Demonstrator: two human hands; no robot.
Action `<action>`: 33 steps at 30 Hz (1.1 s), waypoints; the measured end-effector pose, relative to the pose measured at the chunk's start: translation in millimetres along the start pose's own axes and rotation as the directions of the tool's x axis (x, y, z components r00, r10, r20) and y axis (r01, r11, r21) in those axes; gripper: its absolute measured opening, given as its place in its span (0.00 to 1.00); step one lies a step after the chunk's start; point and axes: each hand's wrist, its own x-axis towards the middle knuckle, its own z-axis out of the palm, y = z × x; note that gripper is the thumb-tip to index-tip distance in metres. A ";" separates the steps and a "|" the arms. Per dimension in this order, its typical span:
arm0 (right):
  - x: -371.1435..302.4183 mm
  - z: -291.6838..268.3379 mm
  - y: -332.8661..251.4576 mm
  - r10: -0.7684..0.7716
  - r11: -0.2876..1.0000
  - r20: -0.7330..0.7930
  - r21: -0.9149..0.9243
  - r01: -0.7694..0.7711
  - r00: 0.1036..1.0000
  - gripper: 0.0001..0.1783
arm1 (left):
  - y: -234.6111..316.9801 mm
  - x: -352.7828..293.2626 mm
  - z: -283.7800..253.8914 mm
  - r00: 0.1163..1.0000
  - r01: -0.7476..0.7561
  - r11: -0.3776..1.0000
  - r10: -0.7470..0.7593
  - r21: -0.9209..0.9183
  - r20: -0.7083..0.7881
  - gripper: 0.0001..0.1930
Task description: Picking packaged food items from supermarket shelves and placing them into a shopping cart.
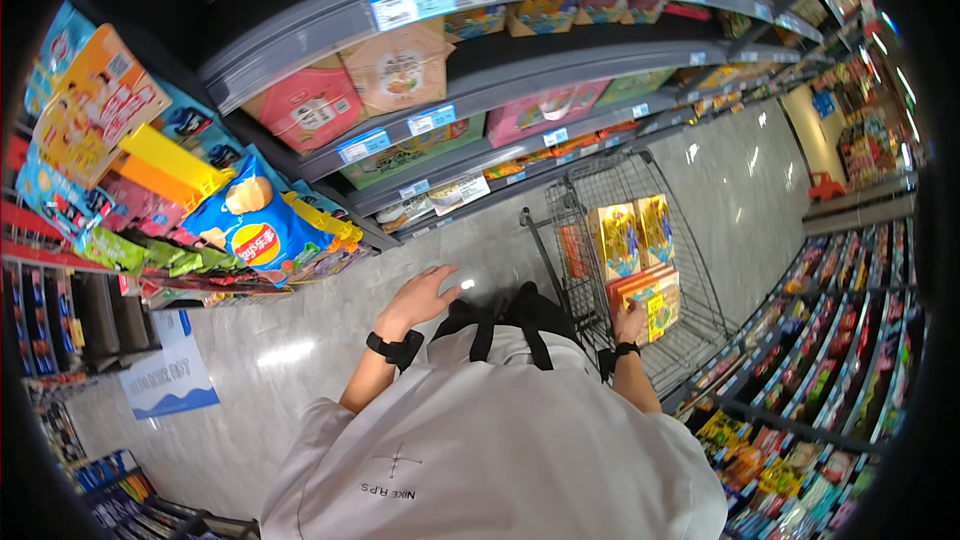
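Note:
My left hand (418,298) hovers over the grey floor at waist height with its fingers apart, holding nothing. My right hand (630,320) reaches inside a wire shopping cart (705,285) on my right. Its fingers close on the near edge of a flat yellow-and-green box (662,312). Just beyond that box lie other flat orange-red boxes (640,283), partly covered. Two gold packages with blue figures (619,240) rest side by side farther up in the cart. A thin orange package (573,250) shows through the wires of the cart's left part.
Shelves with boxed goods (400,70) run along the far side. At the left, a display of snack bags (262,215) juts out beside a floor sign (172,380). More shelves of small packages (800,380) stand at the right. Grey tiled floor (300,340) lies between them.

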 end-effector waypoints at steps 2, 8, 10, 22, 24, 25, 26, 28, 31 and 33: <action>21.3 6.9 -54.3 -0.130 0.958 0.022 0.260 0.119 0.991 0.14 | 1.0 -1.6 -5.3 0.994 -0.045 0.993 0.034 -0.108 -0.105 0.25; 77.3 17.1 -256.5 -0.527 0.700 0.089 0.610 0.372 0.845 0.14 | 31.2 12.8 -58.3 0.886 -0.125 0.966 0.006 -0.228 -0.463 0.24; 75.8 8.9 -333.4 -0.613 0.566 0.092 0.743 0.355 0.784 0.13 | 41.9 21.0 -72.5 0.850 -0.150 0.958 -0.002 -0.246 -0.527 0.24; 42.2 -8.2 -573.2 -0.880 0.163 -0.024 0.923 0.348 0.474 0.24 | 93.4 63.1 -146.5 0.548 -0.187 0.980 0.048 -0.066 -0.835 0.28; 44.7 -2.9 -581.5 -0.888 0.156 -0.045 0.907 0.392 0.457 0.25 | 95.9 70.0 -152.1 0.531 -0.197 0.974 0.013 -0.109 -0.847 0.29; 45.4 0.0 -585.0 -0.893 0.153 -0.056 0.895 0.418 0.446 0.26 | 94.7 74.3 -153.7 0.525 -0.192 0.976 0.011 -0.105 -0.851 0.29; 46.3 2.0 -587.6 -0.897 0.151 -0.066 0.883 0.444 0.436 0.28 | 92.9 79.1 -154.6 0.508 -0.179 0.978 -0.002 -0.108 -0.862 0.29; 45.2 -2.8 -588.1 -0.912 0.161 -0.054 0.865 0.476 0.406 0.29 | 93.0 84.8 -157.0 0.486 -0.160 0.981 -0.021 -0.112 -0.874 0.29; 41.3 -10.3 -596.7 -0.925 0.160 -0.053 0.844 0.513 0.376 0.31 | 96.6 89.5 -158.9 0.469 -0.142 0.978 -0.069 -0.152 -0.881 0.29; 44.1 -1.9 -599.3 -0.927 0.138 -0.085 0.830 0.540 0.366 0.34 | 97.6 93.1 -159.7 0.455 -0.167 0.971 -0.080 -0.173 -0.887 0.29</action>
